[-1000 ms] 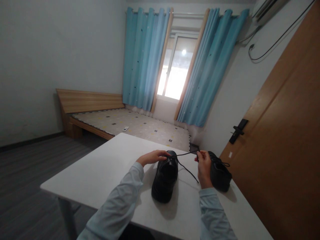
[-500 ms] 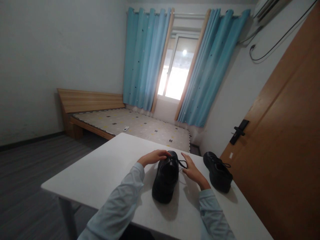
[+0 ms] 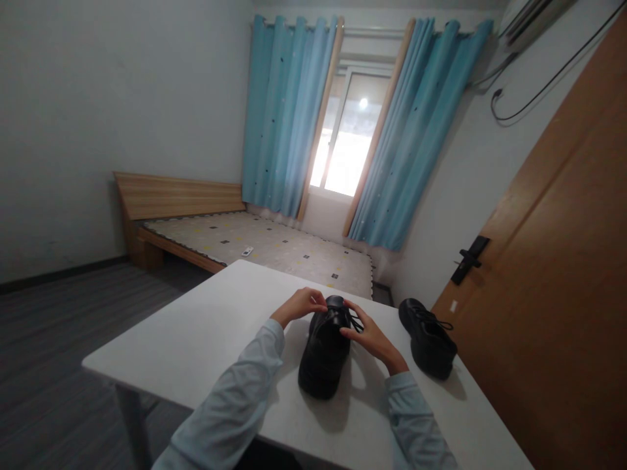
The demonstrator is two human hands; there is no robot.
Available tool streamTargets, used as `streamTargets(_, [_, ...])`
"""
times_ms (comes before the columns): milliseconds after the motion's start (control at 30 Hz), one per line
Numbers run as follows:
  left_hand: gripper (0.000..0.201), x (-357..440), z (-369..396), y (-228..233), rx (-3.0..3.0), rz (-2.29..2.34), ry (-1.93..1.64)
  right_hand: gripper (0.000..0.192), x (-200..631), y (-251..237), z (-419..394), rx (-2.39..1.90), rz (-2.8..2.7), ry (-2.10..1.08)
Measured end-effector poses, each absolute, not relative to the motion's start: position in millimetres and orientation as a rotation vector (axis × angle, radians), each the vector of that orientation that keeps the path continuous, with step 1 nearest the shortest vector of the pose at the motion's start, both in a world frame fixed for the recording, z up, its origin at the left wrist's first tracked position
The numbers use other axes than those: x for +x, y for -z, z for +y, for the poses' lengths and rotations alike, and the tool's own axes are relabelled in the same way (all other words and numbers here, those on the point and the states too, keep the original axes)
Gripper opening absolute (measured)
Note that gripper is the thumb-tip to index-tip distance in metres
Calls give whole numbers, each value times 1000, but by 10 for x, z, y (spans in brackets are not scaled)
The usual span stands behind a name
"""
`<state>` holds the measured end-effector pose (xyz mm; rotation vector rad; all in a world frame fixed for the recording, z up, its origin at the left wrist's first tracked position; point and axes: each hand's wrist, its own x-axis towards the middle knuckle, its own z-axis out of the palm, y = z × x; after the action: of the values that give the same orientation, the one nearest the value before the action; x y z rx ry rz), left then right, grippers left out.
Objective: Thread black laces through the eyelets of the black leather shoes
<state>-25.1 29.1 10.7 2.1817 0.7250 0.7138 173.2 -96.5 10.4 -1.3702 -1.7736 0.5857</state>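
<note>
Both hands are on the near black shoe (image 3: pixel 326 356), which sits on the white table (image 3: pixel 206 339) with its heel toward the camera. The left hand (image 3: pixel 300 305) rests against the shoe's far left side, fingers curled at the toe end. The right hand (image 3: pixel 368 336) lies across the top from the right, fingertips on the black lace (image 3: pixel 355 321). A second black shoe (image 3: pixel 428 338) stands apart on the right, laces loose. Beyond the table: a bed (image 3: pixel 255 245), blue curtains (image 3: pixel 289 117), a wooden door (image 3: pixel 553 281).

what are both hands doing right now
Left hand: fingers curled on the far end of the black leather lace-up shoe.
Right hand: fingers on that shoe's thin black laces; grip cannot be told.
</note>
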Motion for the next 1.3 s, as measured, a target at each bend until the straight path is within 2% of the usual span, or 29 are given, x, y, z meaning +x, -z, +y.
streamTargets(467, [25,-234,245,-136,2213,678,-783,69,1740,-61,-953,-1378,-1798,-612])
streamTargets(767, [19,-206,213,-139,2185,659,-788,70,1740,-47,-939,-1386,-1809,-608])
streamTargets(900, [15,-188,178,-162,2079,545,-790,71,1742,-53,-944,-1384,-1813,-609])
streamTargets(1300, [25,-160,203,-147,1706,361,-898,71,1744,-40,-940,-1363,-1800,-617])
